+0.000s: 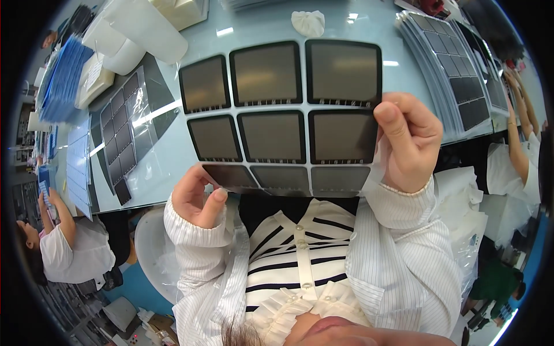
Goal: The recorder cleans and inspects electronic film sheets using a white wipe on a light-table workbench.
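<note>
A clear sheet bearing several dark, black-bordered rectangular panels in rows of three (270, 137) is held up in front of me, above the table's near edge. Its lowest row bends toward me and looks foreshortened. My right hand (408, 141) is closed on the sheet's right edge, the thumb on the face turned to me and the fingers curled. At the lower left corner, my left hand (198, 199) is closed on the edge, with part of its fingers hidden behind the sheet.
A stack of similar panelled sheets (447, 63) lies at the right; another sheet (120, 130) lies at the left. White plastic tubs (149, 29), a blue stack (64, 81) and a crumpled white piece (308, 23) stand beyond. Co-workers (75, 248) sit at both sides.
</note>
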A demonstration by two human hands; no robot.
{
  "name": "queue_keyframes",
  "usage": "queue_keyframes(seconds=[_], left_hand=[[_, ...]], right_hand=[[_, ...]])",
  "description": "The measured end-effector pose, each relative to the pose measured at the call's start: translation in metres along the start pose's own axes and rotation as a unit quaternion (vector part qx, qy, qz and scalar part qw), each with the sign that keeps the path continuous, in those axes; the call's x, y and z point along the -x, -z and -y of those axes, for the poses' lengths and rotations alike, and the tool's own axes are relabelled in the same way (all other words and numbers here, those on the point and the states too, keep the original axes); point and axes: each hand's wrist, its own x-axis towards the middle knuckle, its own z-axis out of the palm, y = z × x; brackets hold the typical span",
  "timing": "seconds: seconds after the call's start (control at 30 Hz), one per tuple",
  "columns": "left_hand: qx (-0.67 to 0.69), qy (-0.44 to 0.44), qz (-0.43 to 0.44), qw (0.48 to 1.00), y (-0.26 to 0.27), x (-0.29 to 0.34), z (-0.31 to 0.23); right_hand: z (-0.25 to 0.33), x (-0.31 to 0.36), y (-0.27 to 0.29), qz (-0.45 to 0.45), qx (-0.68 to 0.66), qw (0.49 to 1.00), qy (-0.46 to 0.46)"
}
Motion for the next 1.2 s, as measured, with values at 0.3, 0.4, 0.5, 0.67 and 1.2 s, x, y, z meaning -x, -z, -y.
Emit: queue_keyframes(seconds=[0.3, 0.4, 0.5, 0.67, 1.2], left_hand=[[0.014, 0.021, -0.071, 0.997, 0.005, 0.009, -0.006], [0.018, 0.009, -0.060, 0.998, 0.008, 0.009, -0.005], [0.027, 0.021, -0.055, 0.998, 0.008, 0.009, -0.006], [0.006, 0.027, -0.049, 0.998, 0.005, 0.007, -0.014], [0.070, 0.082, -0.108, 0.988, -0.011, 0.011, -0.025]], right_hand=[[0.006, -0.013, 0.001, 0.008, 0.085, 0.996, 0.018], [0.006, -0.011, 0.000, -0.004, 0.071, 0.997, -0.019], [0.005, -0.011, -0.002, -0.030, 0.041, 0.998, -0.030], [0.007, -0.008, 0.001, -0.034, 0.045, 0.997, -0.050], [0.001, -0.007, 0.006, -0.018, -0.011, 0.999, -0.038]])
